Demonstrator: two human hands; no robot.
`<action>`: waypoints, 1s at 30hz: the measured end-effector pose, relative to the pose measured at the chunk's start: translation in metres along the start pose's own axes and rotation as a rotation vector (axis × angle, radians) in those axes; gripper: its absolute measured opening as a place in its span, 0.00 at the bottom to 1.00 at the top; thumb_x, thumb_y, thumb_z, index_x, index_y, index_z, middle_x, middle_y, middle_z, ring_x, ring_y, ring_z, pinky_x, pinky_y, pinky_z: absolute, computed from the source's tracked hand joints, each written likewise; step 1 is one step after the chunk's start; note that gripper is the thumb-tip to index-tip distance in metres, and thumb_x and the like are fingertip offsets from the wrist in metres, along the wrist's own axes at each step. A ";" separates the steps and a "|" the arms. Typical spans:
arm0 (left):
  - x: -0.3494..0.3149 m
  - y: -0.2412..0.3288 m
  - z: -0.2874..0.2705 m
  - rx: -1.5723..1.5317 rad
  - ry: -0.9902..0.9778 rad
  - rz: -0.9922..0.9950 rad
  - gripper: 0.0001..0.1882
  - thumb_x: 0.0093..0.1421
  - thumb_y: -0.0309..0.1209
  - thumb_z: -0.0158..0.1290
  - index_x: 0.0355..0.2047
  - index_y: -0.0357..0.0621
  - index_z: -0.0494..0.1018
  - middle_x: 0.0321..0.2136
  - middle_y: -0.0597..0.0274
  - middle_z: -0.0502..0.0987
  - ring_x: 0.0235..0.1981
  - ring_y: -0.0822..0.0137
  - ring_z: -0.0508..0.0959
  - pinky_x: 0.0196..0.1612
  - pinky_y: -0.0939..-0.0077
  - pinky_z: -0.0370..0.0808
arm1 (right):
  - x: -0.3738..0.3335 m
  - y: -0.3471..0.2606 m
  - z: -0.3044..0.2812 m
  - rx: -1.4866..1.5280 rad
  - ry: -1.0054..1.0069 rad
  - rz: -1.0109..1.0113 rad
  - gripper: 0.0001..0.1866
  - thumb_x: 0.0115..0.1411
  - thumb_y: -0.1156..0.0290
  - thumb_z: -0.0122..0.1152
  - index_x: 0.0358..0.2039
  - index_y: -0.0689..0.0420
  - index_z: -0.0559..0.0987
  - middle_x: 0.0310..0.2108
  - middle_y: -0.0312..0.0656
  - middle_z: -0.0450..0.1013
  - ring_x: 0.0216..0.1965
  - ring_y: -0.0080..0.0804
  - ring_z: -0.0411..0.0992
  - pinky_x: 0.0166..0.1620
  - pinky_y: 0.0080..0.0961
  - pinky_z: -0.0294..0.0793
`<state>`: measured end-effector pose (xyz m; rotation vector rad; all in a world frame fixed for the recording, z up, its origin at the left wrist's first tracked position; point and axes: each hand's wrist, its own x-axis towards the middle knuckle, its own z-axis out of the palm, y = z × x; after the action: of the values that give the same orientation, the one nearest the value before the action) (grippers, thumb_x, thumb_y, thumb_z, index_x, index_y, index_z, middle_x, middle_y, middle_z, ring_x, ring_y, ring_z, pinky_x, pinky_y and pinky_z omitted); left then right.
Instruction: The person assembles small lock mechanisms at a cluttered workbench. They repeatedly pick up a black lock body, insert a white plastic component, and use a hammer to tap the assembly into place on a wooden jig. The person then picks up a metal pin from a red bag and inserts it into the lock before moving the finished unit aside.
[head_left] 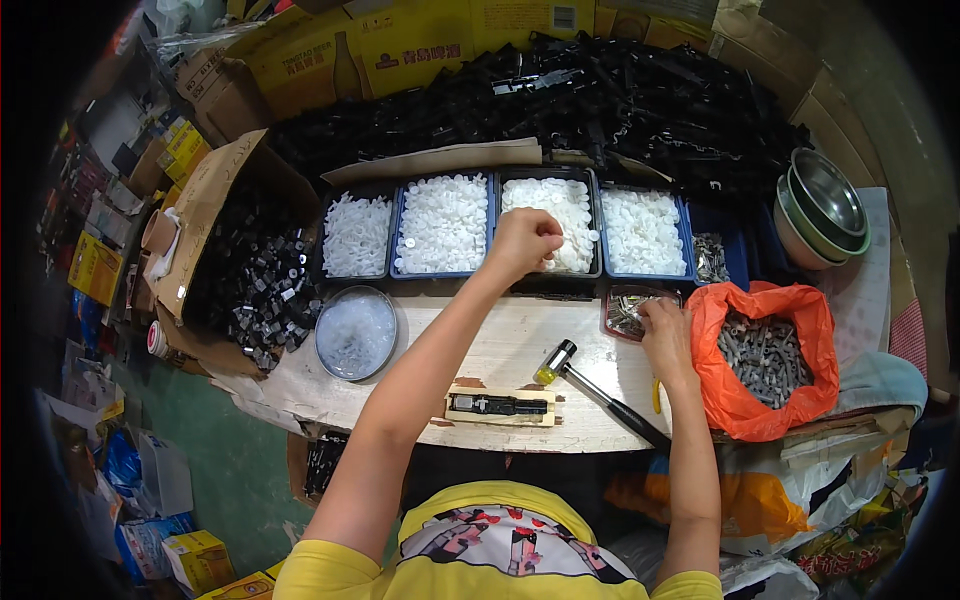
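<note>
The left hand (pixel 526 242) has fingertips drawn together at far-centre white plastic discs (pixel 553 200); any hold is indiscernible. The right hand (pixel 667 337) curls over small silver metal pieces (pixel 626 312); grip unclear. An elongated black mechanism (pixel 505 405) occupies a cream rectangular fixture (pixel 490 421), near centre.

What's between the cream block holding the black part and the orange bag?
Head view: hammer, then a partly hidden yellow piece and the right forearm.

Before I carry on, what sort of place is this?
Probably a small assembly workshop: sorted white parts, a hammer on the bench, and a heap of black parts behind.
</note>
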<state>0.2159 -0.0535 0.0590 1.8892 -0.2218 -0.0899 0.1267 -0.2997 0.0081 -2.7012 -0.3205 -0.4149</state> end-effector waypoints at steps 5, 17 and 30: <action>-0.065 0.003 -0.019 -0.726 -0.028 -0.102 0.05 0.53 0.17 0.52 0.32 0.32 0.73 0.26 0.54 0.75 0.27 0.64 0.78 0.29 0.75 0.78 | 0.001 -0.032 -0.017 0.635 0.048 0.189 0.07 0.48 0.84 0.54 0.29 0.62 0.74 0.28 0.42 0.70 0.29 0.32 0.71 0.34 0.28 0.70; -0.178 -0.015 0.000 -1.013 -0.107 0.094 0.05 0.54 0.18 0.52 0.32 0.33 0.74 0.33 0.55 0.72 0.32 0.61 0.79 0.35 0.71 0.80 | -0.020 -0.147 -0.022 1.624 -0.296 0.401 0.07 0.50 0.78 0.61 0.31 0.61 0.75 0.26 0.33 0.71 0.27 0.17 0.66 0.32 0.14 0.66; -0.196 -0.015 -0.006 -0.559 0.074 0.324 0.06 0.51 0.15 0.53 0.30 0.33 0.74 0.32 0.56 0.71 0.32 0.64 0.78 0.37 0.76 0.80 | -0.025 -0.162 -0.014 1.735 -0.384 0.573 0.07 0.48 0.80 0.61 0.29 0.61 0.74 0.24 0.36 0.70 0.22 0.19 0.65 0.29 0.16 0.64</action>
<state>0.0262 -0.0041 0.0372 1.2806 -0.4038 0.1284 0.0550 -0.1642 0.0665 -1.0124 0.0570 0.4304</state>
